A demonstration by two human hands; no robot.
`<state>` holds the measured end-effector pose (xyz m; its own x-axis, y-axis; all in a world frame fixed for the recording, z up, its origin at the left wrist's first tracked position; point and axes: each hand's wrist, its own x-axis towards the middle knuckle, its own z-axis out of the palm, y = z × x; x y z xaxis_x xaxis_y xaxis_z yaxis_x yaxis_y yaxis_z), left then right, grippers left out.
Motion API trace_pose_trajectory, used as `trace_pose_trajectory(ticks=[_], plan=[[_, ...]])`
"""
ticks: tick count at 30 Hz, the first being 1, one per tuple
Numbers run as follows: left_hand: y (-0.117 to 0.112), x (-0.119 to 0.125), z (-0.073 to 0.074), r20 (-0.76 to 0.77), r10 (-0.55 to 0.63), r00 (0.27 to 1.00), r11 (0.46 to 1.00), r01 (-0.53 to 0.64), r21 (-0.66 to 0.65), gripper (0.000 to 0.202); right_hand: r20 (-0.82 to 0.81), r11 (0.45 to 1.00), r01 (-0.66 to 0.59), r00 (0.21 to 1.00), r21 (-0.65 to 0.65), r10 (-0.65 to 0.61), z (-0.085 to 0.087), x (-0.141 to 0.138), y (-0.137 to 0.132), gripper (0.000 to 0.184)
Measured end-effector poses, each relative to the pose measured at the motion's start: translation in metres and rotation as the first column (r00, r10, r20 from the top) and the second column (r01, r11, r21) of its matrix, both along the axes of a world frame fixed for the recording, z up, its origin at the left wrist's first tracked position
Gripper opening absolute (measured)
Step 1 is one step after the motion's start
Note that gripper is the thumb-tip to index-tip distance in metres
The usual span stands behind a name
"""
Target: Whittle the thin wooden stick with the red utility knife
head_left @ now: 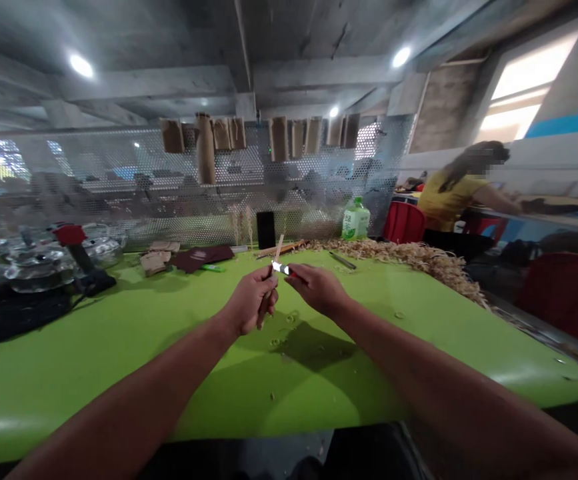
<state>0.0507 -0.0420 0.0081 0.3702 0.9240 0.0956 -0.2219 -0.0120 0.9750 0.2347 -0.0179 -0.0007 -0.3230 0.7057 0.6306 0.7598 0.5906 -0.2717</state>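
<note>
- Stick of pale wood (279,248): held upright in the air above the middle of the green tabletop (119,380), clear of the surface. Its upper end projects from the left hand (251,300). A darker length below the fist cannot be identified.
- Left hand: clenched around the stick, fingers closed.
- Right hand (316,288): grasping a small craft knife (283,269) with a red body and a bright blade. The blade is at or just beside the stick; contact cannot be confirmed from this view.
- Cut hazard: the blade sits close to the left hand's fingers. A slip off the wood, or sudden give in the grain, could drive the edge into them.
- Breakage hazard: the stick is thin, so heavy side pressure from the knife could snap it.
- Surroundings: wood shavings (399,257) are heaped along the far edge, with loose curls on the tabletop. A plastic drink bottle (355,220) and a black phone (265,230) stand near the far edge. Metal pans (39,267) sit at the left edge. A person in a yellow shirt (461,193) works well apart, beyond the right edge.
</note>
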Motion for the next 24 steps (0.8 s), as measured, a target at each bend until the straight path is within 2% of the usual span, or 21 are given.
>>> trace_pose_trajectory(ticks=[3, 6, 10, 12, 15, 18, 21, 24], plan=[[-0.001, 0.001, 0.002, 0.005, -0.017, 1.0, 0.999, 0.017, -0.031, 0.038, -0.017, 0.99, 0.137, 0.991, 0.039, -0.136, 0.002, 0.005, 0.004, 0.034], [-0.003, 0.002, 0.002, 0.013, -0.012, 1.0, 0.999, 0.012, -0.031, 0.042, -0.01, 0.979, 0.195, 0.981, 0.061, -0.195, 0.004, 0.012, 0.012, 0.035], [-0.009, 0.003, -0.001, -0.071, -0.057, 0.996, 0.997, 0.053, -0.049, 0.045, -0.138, 0.931, 0.357, 0.921, -0.072, -0.364, 0.008, 0.036, 0.031, 0.037], [-0.01, 0.005, -0.003, -0.081, -0.071, 0.994, 0.997, 0.068, -0.036, 0.045, -0.208, 0.919, 0.386, 0.895, -0.084, -0.395, 0.01, 0.049, 0.039, 0.037], [-0.007, 0.006, -0.004, -0.085, -0.013, 0.996, 1.0, 0.012, -0.01, 0.043, -0.241, 0.956, 0.291, 0.927, -0.027, -0.289, 0.009, 0.05, 0.037, 0.034], [0.0, 0.004, -0.002, -0.068, 0.075, 0.995, 0.997, -0.075, 0.002, 0.041, -0.149, 0.997, 0.074, 0.986, -0.024, -0.076, 0.003, 0.029, 0.023, 0.031], [0.002, 0.003, 0.001, -0.049, 0.103, 0.993, 0.994, -0.101, 0.043, 0.034, -0.065, 0.994, -0.092, 0.994, -0.06, 0.089, -0.003, 0.007, 0.009, 0.028], [-0.002, 0.003, 0.005, -0.1, 0.13, 0.987, 0.99, -0.124, 0.067, 0.023, -0.038, 0.985, -0.161, 0.987, -0.068, 0.158, -0.006, -0.002, 0.003, 0.025]])
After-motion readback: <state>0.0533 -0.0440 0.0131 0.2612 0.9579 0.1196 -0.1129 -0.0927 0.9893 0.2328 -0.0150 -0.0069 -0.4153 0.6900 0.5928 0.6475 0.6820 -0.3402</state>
